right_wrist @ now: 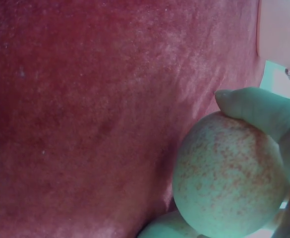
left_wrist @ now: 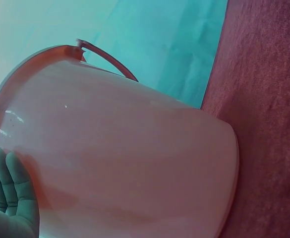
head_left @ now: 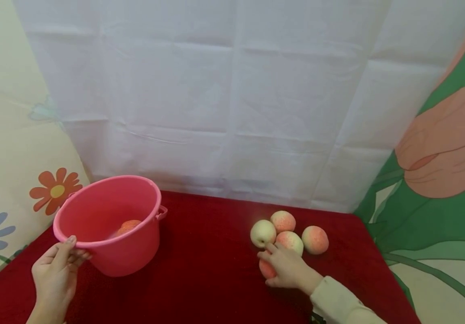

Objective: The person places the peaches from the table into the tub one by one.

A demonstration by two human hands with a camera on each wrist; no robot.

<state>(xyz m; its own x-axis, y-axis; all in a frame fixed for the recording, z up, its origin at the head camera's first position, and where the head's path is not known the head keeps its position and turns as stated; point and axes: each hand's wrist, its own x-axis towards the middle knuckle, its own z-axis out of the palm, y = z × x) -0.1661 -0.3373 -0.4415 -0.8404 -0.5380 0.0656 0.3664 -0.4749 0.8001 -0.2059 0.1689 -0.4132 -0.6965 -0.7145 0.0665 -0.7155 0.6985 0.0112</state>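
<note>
Where the red cloth (head_left: pixel 208 274) meets the flower wall (head_left: pixel 10 135) on the left, the left hand (head_left: pixel 56 267) pinches the rim of a pink bucket (head_left: pixel 135 256), thumb over the rim and fingers on the outer side. Low inside it shows a red-orange fruit (head_left: pixel 128 226). The back edge runs along the white sheet (head_left: pixel 200 90). Next comes a wide stretch of cloth, with room to move. Then a pale fruit (head_left: pixel 263 231) and two speckled peaches (head_left: pixel 291 240) sit bunched together. On their near side, the right hand (head_left: pixel 289 267) has thumb and fingers clamped on a reddish peach (head_left: pixel 267 268). Farthest right, a last peach (head_left: pixel 315 239) sits just beside the bunch, with cloth between it and the right edge
</note>
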